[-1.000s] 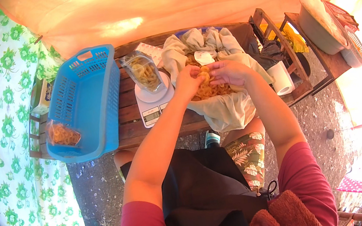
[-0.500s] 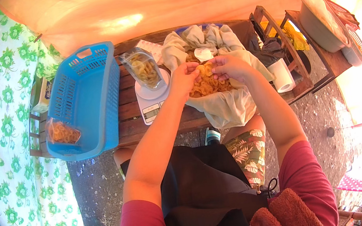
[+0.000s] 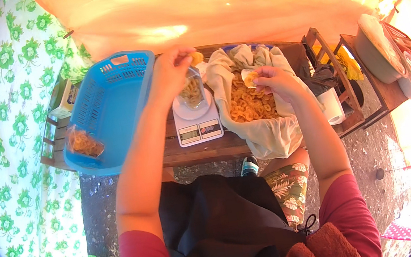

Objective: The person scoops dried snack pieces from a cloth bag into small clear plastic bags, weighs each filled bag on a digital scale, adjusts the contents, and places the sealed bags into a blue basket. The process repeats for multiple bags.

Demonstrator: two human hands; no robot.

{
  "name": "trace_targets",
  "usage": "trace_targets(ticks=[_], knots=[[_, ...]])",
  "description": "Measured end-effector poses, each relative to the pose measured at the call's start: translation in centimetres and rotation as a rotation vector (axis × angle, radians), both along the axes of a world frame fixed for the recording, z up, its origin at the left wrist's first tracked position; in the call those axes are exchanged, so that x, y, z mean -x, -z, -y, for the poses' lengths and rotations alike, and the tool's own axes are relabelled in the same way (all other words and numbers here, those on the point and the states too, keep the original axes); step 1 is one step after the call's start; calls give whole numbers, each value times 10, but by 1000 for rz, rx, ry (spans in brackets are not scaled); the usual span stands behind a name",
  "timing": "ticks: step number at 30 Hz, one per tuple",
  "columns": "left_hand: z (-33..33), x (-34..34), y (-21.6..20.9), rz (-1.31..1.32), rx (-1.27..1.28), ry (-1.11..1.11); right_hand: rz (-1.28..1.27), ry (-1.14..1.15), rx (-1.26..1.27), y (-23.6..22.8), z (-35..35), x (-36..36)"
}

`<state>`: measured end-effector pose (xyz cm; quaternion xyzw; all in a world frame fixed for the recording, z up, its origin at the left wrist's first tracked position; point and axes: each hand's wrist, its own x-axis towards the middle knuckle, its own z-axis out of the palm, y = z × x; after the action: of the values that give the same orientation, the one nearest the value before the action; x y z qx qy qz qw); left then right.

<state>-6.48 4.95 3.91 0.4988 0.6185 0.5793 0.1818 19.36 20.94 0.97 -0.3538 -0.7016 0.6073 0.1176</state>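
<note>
My left hand [image 3: 171, 73] is raised over the open clear pouch [image 3: 192, 92], pinching a yellow chip [image 3: 196, 57] at its fingertips. The pouch holds more chips and stands on a white digital kitchen scale [image 3: 199, 129]. Over the cloth-lined container, my right hand [image 3: 278, 83] has its fingers closed on another chip [image 3: 251, 82]. Behind that chip shows a white object [image 3: 246, 74], partly covered, its kind unclear. A heap of thin, curled orange-yellow chips [image 3: 252, 104] fills the pale cloth [image 3: 271, 137].
To the left, a blue plastic basket [image 3: 99, 105] contains a filled clear bag [image 3: 84, 142]. A white paper roll [image 3: 330, 107] and a wooden rack [image 3: 338, 75] stand at the right, near black plastic bags [image 3: 318, 74]. Tubs [image 3: 375, 39] sit farther right.
My left hand has moved left from the chip heap to above the pouch, carrying a chip. My right hand stays over the cloth-lined container. The whole view has shifted slightly.
</note>
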Motion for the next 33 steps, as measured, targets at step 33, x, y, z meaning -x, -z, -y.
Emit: trace_targets(ticks=[33], knots=[[-2, 47, -5, -594, 306, 77, -31, -17, -282, -40, 17, 55]])
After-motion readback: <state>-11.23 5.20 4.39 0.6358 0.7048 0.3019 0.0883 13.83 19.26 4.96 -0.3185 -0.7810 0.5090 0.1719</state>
